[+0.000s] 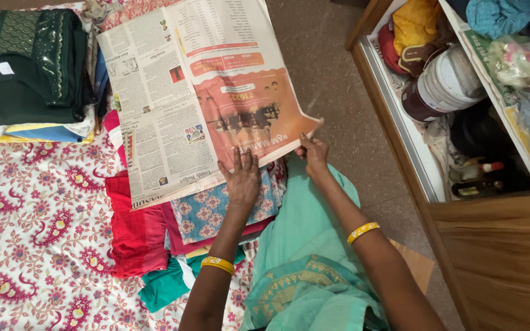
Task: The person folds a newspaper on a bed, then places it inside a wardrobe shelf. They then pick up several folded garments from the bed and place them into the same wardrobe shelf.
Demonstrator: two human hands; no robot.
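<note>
- Your left hand (242, 178) lies flat, fingers spread, pressing the near edge of the newspaper (197, 92); nothing is gripped.
- Your right hand (313, 153) pinches the paper's near right corner between thumb and fingers.
- The newspaper lies open over a pile of folded clothes (154, 227) (red, floral blue, teal) on the paisley bedsheet (26, 245).
- A dark green garment (26, 64) tops a stack at far left.
- An open wooden cupboard (492, 245) on the right holds a white bucket (446, 83).

The newspaper (197, 92) covered most of my clothes pile (154, 233) and its top ran past the frame; my left hand (241, 179) hid its lower edge, and the cupboard (498, 245) was cut off at right
</note>
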